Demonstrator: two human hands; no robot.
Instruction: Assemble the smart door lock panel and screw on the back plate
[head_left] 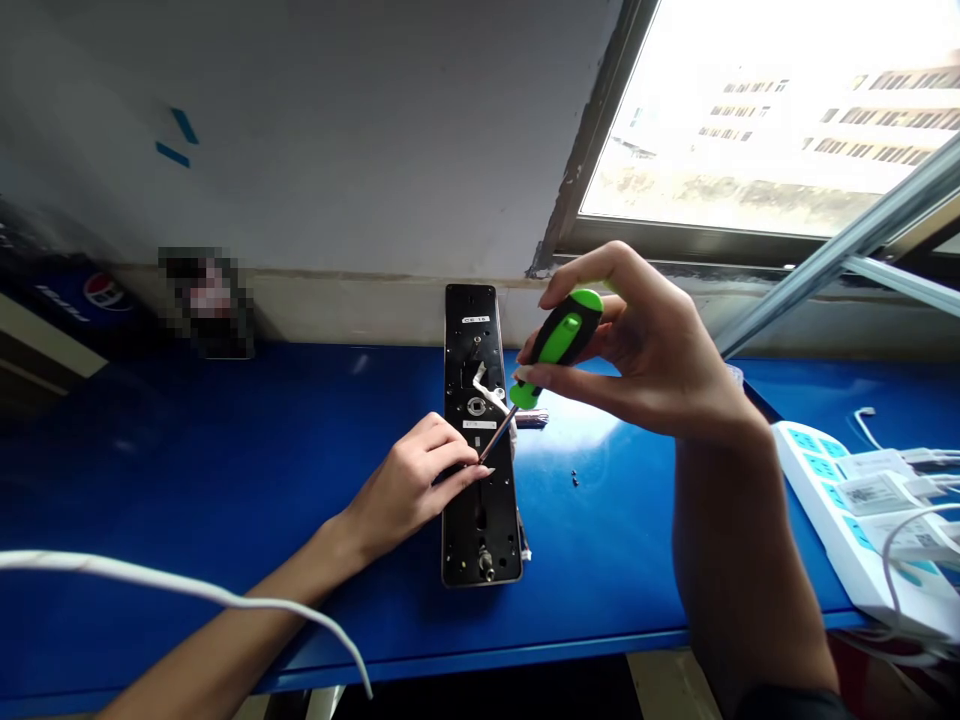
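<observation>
A long black metal plate (461, 500) with holes, a white label and a white cable lies on the blue table. My right hand (637, 350) grips a green and black screwdriver (559, 340), tilted so that its shaft runs down and left to the middle of the plate. Beside the screwdriver's tip, the fingertips of my left hand (427, 465) are pinched together over the plate; anything between them is too small to make out. Small dark screws (575, 479) sit on the table to the right of the plate.
A white power strip (862, 590) with plugs and cables is at the right. A white cable (187, 590) crosses the lower left. Metal bars (840, 250) slant before the window. A dark blue Pepsi item (82, 300) stands back left. The table's front edge (465, 665) is near.
</observation>
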